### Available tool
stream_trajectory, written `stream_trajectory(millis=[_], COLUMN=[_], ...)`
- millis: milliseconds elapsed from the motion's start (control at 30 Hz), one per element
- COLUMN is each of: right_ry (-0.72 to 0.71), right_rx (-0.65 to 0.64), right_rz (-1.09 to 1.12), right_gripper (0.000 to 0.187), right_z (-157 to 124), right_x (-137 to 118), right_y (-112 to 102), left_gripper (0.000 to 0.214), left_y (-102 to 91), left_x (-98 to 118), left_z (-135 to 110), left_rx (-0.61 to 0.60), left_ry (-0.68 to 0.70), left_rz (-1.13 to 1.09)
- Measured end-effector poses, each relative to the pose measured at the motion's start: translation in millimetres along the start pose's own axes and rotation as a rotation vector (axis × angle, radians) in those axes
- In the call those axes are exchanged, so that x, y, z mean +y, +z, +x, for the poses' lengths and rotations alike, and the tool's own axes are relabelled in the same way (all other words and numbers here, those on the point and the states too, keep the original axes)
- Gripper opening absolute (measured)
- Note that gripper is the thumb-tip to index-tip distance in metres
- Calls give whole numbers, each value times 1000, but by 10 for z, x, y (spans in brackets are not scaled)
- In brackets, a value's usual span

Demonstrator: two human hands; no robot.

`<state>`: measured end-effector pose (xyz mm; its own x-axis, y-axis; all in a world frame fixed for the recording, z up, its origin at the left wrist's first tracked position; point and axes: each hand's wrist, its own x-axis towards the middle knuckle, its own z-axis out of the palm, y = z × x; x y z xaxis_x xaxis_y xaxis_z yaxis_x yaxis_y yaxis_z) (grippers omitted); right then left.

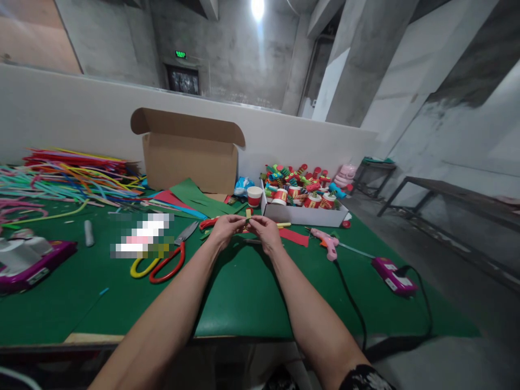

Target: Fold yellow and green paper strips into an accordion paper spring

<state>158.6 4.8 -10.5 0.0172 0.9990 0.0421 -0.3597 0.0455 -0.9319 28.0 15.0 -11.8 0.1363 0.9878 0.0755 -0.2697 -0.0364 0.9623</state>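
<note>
My left hand [226, 229] and my right hand [265, 232] meet above the green-covered table, fingertips pinched close together. Between them they hold a small yellow strip [248, 213] that stands up from the fingertips; its lower part is hidden. Just beyond my fingers stands a white cup with a red band [254, 197]. A red-handled tool [208, 223] lies beside my left hand, partly covered. To the right of my right hand is a red strip of sheet material [294, 237]. Large scissors [167, 266] with one yellow and one red handle rest left of my left forearm.
A white tray [303, 216] holds several decorated cups and colourful figures. Right of it lies a pink glue gun [327, 241], its cord near a purple power strip [394, 276]. An open cardboard box [190, 162], green sheets [199, 196] and piled pipe cleaners [77, 176] occupy the back left.
</note>
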Motion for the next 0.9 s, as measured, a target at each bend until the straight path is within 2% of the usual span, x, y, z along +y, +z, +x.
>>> stream_trajectory(millis=[200, 500, 733, 900], right_ry=[-10, 33, 8, 27], right_rx=[15, -73, -5, -19], right_rz=[20, 25, -13, 9], right_gripper=[25, 28, 29, 29], right_z=[19, -34, 11, 18], right_x=[13, -16, 47, 53], right_y=[4, 6, -3, -16], left_gripper=[39, 38, 38, 40], left_y=[33, 30, 55, 31], left_x=[34, 4, 2, -12], left_z=[-42, -19, -47, -30], left_rx=[-31, 52, 39, 10], left_ry=[-29, 35, 34, -15], left_rz=[-93, 35, 18, -44])
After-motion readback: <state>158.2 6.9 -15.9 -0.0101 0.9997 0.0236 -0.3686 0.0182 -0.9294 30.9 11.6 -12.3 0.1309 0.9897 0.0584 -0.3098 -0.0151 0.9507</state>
